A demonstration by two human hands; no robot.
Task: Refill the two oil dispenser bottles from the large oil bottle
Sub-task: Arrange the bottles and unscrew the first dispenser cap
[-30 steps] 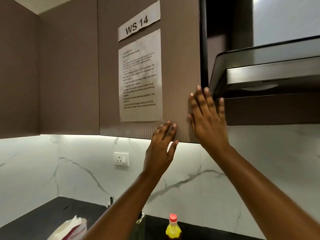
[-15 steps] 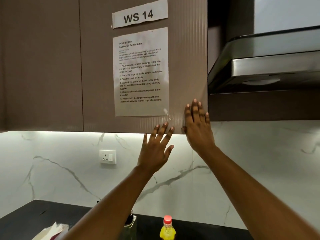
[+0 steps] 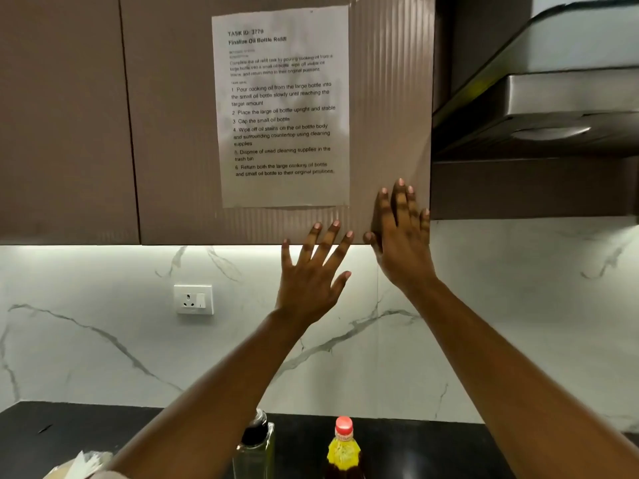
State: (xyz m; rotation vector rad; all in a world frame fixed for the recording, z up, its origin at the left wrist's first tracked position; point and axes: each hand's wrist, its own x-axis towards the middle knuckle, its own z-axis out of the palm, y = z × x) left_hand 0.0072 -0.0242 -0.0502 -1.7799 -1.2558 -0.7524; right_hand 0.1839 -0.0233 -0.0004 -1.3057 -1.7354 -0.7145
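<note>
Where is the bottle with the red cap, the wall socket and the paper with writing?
red-capped bottle (image 3: 343,451), head view, on its yellow label.
wall socket (image 3: 193,299), head view, middle of its white plate.
paper sheet (image 3: 283,108), head view, middle of the printed text.

I see a black counter (image 3: 415,451) low in view; on it stand a glass dispenser bottle (image 3: 254,451) with a dark top, a red-capped bottle (image 3: 343,447) with yellow label near its right, both upright, and white paper (image 3: 83,459) far left
</note>
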